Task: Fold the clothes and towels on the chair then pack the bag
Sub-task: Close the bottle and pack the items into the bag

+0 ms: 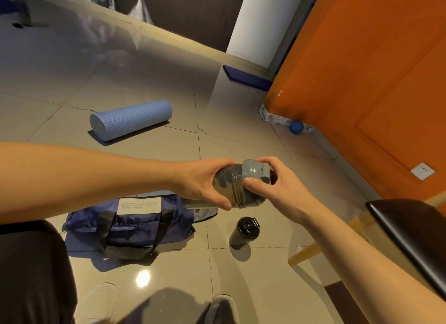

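Likely packing | gripped smoky translucent plastic bottle (228, 178) with left hand (202, 181), grey lid (253, 170) with right hand (282, 191) fingers | next probably needed: lid tightened, bottle into navy fabric bag (135, 224) at 7 o'clock

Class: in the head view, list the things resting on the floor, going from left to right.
Blue bag → black tumbler → blue ball → dark chair. The foam roller lies straight beyond the bag, so its place in the order is unclear and it is left out.

Blue foam roller (131, 119) on the tiles (241, 130) — blue ball (296, 127) by the orange wall (362, 70)
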Motion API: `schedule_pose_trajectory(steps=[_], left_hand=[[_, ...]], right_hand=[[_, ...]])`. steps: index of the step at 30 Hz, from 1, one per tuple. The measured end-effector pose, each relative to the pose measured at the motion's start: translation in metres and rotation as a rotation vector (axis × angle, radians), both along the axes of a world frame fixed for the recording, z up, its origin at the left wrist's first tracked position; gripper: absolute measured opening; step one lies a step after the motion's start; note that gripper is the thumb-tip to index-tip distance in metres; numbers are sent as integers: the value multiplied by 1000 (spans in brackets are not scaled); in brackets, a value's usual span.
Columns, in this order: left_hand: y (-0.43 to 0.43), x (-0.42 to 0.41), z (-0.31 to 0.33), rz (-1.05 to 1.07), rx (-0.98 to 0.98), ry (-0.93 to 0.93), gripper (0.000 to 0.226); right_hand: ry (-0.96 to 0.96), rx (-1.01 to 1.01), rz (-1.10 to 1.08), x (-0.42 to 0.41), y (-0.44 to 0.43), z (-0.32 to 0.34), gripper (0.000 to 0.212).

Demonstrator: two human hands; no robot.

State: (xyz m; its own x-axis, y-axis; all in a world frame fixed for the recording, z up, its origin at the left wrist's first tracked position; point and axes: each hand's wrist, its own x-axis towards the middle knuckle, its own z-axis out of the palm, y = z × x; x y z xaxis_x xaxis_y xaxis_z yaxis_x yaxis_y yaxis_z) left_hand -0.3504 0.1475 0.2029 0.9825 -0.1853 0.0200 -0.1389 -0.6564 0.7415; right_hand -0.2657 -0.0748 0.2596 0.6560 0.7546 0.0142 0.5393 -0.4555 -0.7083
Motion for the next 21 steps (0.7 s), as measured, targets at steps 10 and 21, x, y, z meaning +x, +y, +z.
schedule_pose_trajectory(steps=[10,21], left_hand=[[-1,-2,-1,-7,13,4,91],[-5,-1,-2,-13,110,-55,97]], right_hand=[[16,-17,48,1,-3,-6,66],[98,-92,-40,-5,6,-16,90]])
